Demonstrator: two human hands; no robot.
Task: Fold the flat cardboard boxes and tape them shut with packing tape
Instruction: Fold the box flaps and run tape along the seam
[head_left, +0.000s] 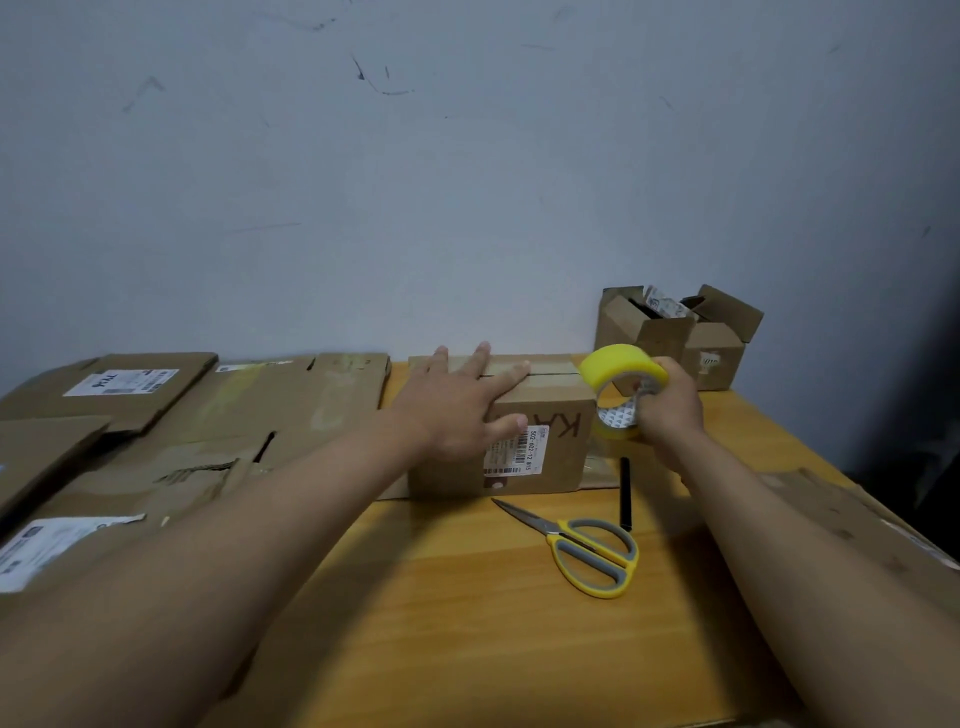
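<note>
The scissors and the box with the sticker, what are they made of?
The scissors look like shiny grey metal blades with yellow and grey handles, probably smooth plastic. The box, which the left hand presses down, looks like dull brown cardboard with a white paper label. The tape roll in the right hand seems glossy yellowish plastic film.

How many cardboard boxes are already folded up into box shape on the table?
3. One brown cardboard box with a white label is in the middle under the left hand. Two small open brown boxes stand by the wall, behind the yellow tape roll.
</note>
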